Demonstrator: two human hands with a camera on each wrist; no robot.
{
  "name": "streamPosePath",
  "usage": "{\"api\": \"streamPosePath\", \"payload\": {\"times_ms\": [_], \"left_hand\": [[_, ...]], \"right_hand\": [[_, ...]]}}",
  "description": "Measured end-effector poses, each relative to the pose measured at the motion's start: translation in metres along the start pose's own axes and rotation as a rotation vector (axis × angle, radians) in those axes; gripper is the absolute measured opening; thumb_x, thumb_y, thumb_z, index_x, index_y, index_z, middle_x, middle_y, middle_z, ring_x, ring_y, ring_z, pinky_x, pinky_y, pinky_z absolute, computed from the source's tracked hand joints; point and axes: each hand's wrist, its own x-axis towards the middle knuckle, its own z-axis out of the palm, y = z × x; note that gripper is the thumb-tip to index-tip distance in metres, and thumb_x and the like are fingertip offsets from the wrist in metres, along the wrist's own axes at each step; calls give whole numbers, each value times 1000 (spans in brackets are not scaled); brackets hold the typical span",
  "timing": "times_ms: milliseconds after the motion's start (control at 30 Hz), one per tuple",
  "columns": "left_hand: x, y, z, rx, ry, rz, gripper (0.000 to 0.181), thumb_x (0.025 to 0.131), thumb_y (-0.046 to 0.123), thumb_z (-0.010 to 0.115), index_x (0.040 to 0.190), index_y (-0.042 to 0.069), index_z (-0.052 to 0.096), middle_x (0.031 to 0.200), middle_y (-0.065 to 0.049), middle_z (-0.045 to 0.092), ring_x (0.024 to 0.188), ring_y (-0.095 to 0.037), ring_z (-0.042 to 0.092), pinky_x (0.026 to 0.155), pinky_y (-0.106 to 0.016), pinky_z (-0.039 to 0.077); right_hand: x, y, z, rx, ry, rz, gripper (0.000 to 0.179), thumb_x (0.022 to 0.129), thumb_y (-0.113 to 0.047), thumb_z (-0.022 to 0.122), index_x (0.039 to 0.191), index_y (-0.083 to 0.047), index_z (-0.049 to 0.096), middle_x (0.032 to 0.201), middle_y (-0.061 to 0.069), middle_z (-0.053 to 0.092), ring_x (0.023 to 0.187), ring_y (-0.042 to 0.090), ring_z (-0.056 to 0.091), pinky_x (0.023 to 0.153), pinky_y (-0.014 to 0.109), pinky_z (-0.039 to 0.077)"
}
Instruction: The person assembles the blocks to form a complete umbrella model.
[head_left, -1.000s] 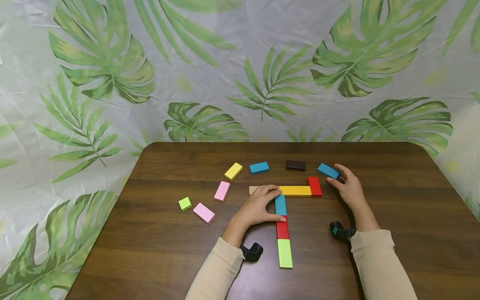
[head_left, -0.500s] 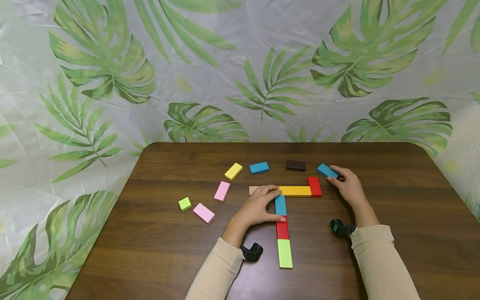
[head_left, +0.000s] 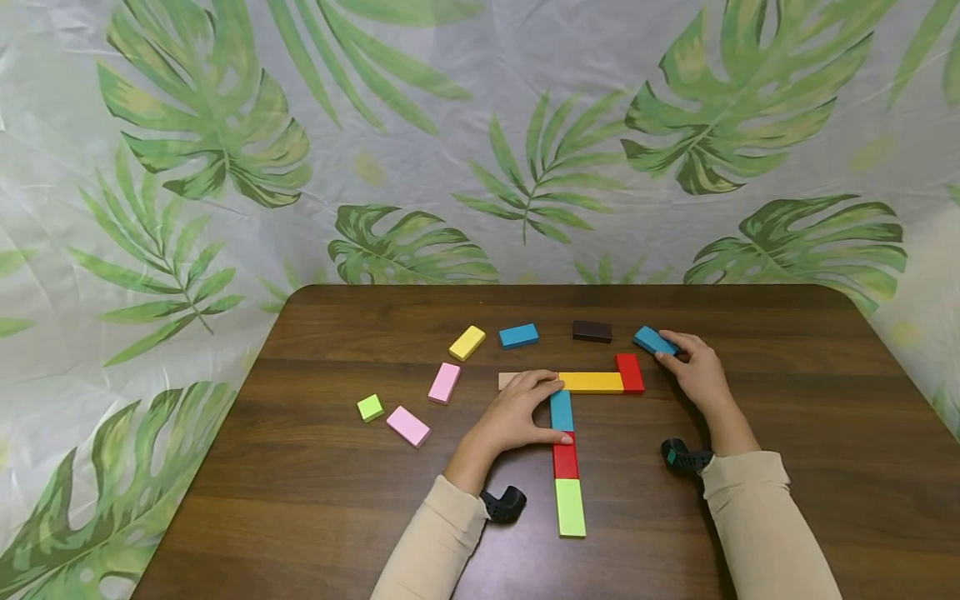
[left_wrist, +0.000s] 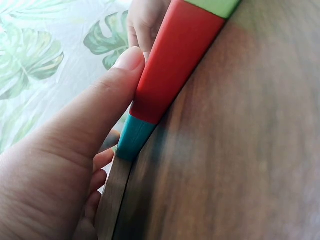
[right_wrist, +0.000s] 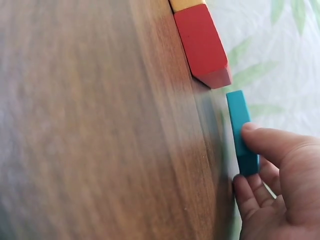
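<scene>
A T-like line of flat wooden blocks lies on the table: a beige block [head_left: 508, 381], a yellow-orange block [head_left: 590, 382], a red block [head_left: 629, 372] at the right end, and a stem of a blue block [head_left: 561, 411], a second red block [head_left: 566, 460] and a lime block [head_left: 570, 507]. My left hand [head_left: 517, 414] rests across the corner, its thumb touching the stem's red block and its fingers partly covering the beige block. At the upper right, my right hand [head_left: 699, 367] pinches the near end of another blue block [right_wrist: 240, 131] between thumb and fingers.
Around the line lie loose blocks: a dark brown one [head_left: 592, 331], a blue one [head_left: 519, 336], a yellow one [head_left: 467, 342], two pink ones [head_left: 444, 383] and a small lime one [head_left: 370, 407]. A leaf-print cloth [head_left: 405, 167] hangs behind the table [head_left: 300, 500].
My right hand's index finger has moved slightly left and down onto the blue block, which has shifted barely at all. My left hand stays in the same place.
</scene>
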Motion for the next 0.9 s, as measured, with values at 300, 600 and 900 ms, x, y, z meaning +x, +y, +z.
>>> {"api": "streamPosePath", "payload": {"times_ms": [300,600,900], "left_hand": [[1,0,0,6,-3,-3,81,67,61,66,132,17,46,133,4,38,123,-12,29,100,-27,26],[0,0,-1,4,-11,-13,81,67,61,66,132,17,46,134,4,38,123,-12,29,100,-27,27],[-1,0,-2,-6,-12,-6,82,68,61,66,133,16,45,134,3,38,124,-13,29,101,-28,26]], "right_hand": [[1,-8,1,5,5,-23,40,90,-14,55,127,0,49,127,25,42,107,40,44,85,51,39],[5,-16,6,-2,-5,-75,38,89,-11,57,124,2,51,124,25,45,107,39,45,86,51,39],[9,-23,11,-8,-27,-70,38,88,-9,57,124,2,52,124,24,45,105,38,46,86,50,39]]}}
